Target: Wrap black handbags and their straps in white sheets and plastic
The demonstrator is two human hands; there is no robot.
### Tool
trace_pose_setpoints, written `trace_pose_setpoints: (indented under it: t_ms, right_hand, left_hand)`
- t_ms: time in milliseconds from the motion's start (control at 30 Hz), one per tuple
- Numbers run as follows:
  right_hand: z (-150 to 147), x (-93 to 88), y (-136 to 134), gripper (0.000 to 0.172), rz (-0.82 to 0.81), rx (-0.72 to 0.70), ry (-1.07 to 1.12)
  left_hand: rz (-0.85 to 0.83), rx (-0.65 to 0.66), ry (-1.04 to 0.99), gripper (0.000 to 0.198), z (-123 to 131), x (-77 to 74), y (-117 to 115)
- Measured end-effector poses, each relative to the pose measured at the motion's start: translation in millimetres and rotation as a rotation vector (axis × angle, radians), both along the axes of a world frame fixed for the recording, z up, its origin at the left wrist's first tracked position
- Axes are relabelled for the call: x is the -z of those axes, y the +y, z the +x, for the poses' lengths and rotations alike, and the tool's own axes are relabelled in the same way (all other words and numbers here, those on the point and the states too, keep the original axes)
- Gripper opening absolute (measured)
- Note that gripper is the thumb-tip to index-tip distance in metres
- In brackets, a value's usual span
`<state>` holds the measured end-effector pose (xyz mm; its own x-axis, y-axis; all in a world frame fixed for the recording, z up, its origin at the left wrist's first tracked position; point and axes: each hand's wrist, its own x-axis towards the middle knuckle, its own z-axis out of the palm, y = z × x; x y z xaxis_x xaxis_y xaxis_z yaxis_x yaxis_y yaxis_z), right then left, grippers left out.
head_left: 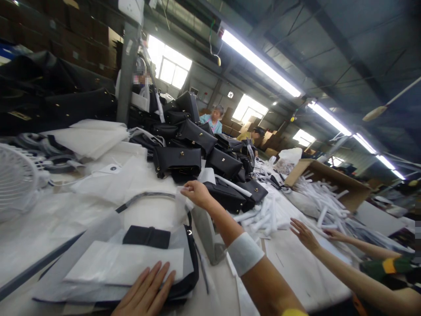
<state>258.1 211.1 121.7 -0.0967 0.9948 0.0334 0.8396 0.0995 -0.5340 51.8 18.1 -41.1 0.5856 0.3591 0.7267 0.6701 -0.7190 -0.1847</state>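
My left hand point(146, 285) lies flat with fingers stretched over white wrapping sheet point(121, 263) on a black handbag point(189, 281). Above that sheet, a small black strapped piece point(146, 237) rests on the bag. The bag's strap point(141, 196) arches away from me across the table and is partly covered in grey wrapping. Farther forward, my right hand point(196, 193) has its fingers pinched together on a thin translucent film point(182, 201) beside the top of the strap. A grey-green panel point(205, 228) stands next to the bag, under my right forearm.
Black handbags point(177, 158) are piled at the back. White rolls point(266, 215) lie to the right, near a cardboard box point(332, 184) holding more. A co-worker's hands point(304, 235) reach in from the right. A white fan point(18, 175) and white sheets point(88, 136) are left.
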Motion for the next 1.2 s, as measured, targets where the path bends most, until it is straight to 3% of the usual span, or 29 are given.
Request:
trace_pose_setpoints:
  t_ms: [200, 333, 467, 600, 800, 967, 1133, 1200]
  right_hand:
    - [-10.4, -9.5, -65.2, 0.010, 0.071, -0.104, 0.203]
    - [-14.3, -3.6, -123.7, 0.009, 0.118, -0.143, 0.271]
    - [-15.6, 19.3, -176.8, 0.020, 0.194, -0.252, 0.254]
    - [-16.2, 53.3, -211.7, 0.031, 0.269, -0.283, 0.200]
    - [-13.5, 84.0, -231.0, 0.029, 0.378, -0.222, 0.255]
    - [-9.6, 87.4, -234.1, 0.032, 0.462, -0.302, 0.191]
    - [-7.6, 84.7, -238.2, 0.041, 0.495, -0.350, 0.050]
    - [-4.5, 81.8, -239.8, 0.038, 0.560, -0.407, -0.006]
  left_hand:
    - [0.025, 0.009, -0.002, 0.051, 0.7, 0.8, 0.8]
    - [-0.075, 0.001, -0.005, 0.051, 1.9, 1.3, -4.3]
    - [-0.134, 0.025, 0.000, 0.051, -2.1, -2.3, -7.7]
    - [-0.184, 0.146, 0.023, 0.048, -9.4, -8.6, -3.2]
    - [-0.224, 0.155, -0.066, 0.041, -10.9, -11.7, -3.6]
    - [-0.304, 0.039, -0.113, 0.037, -9.9, -10.2, -9.6]
    - [-0.242, 0.137, -0.028, 0.046, -12.1, -22.7, -5.4]
    - [-0.190, 0.116, 0.005, 0.046, -11.7, -26.1, -5.9]
